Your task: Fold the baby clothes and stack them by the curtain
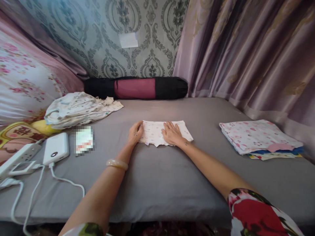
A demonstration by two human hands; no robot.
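Note:
A white cloth (152,131) with a small faint print lies folded on the grey bed sheet (157,177), its near edge uneven. At its left end, my left hand (136,131) is closed on the edge, with the fingers bent and held together; the fingertips are partly hidden. My right hand (172,133) rests palm down on the right half of the cloth, fingers stretched and a little apart.
Folded printed fabrics (261,136) lie stacked at the right. A rumpled patterned cloth (76,109), a white power bank (57,149) with cables and a power strip (21,159) are at the left. A black and maroon bolster-shaped bag (135,88) lines the wall.

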